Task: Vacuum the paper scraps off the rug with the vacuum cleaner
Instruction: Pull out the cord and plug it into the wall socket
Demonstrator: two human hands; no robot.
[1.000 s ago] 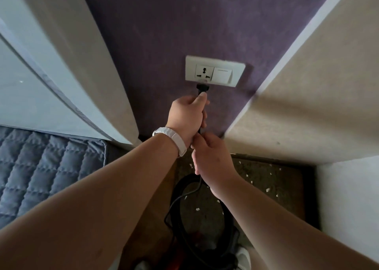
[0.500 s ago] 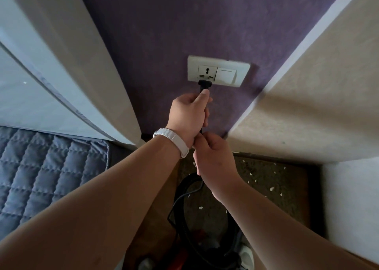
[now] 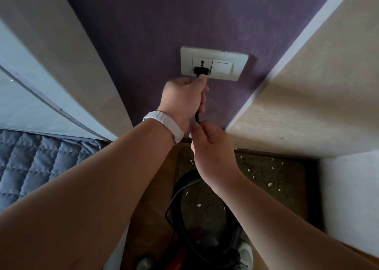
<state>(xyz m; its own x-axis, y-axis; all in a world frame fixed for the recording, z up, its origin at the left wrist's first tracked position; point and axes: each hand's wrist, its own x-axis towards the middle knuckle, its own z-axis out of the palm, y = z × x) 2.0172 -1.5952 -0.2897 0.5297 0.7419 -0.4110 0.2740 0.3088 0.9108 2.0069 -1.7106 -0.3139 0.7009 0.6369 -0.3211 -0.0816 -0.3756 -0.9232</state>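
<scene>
1. The left hand (image 3: 182, 99) reaches up to the socket plate (image 3: 213, 63) on the purple wall (image 3: 164, 23); its fingers are curled round the black cord (image 3: 197, 116) just below the plug (image 3: 201, 71), with the thumb tip touching the plug's lower edge; a white wristband (image 3: 164, 124) sits on that wrist.
2. The plug lies against the lower holes of the socket, left of the white rocker switch (image 3: 222, 67) on the same plate; whether its pins are fully home I cannot tell.
3. The right hand (image 3: 211, 152) is just below the left one; its thumb and curled fingers pinch the cord where it leaves the left fist, and the cord runs on down behind the hand.
4. The rug (image 3: 266, 179) (brownish, with a darker border) lies on the floor at the foot of the wall, below the right hand; white paper scraps (image 3: 270, 184) are scattered over it, most of them to the right of the right forearm.
5. The vacuum cleaner (image 3: 180, 255) stands at the bottom edge of the view between the two forearms, blurred, with red and dark parts; its black hose (image 3: 184, 177) arches in a loop over the near part of the rug.
6. A blue quilted cover (image 3: 41, 167) lies at the lower left; beige panels flank the purple wall on both sides.
</scene>
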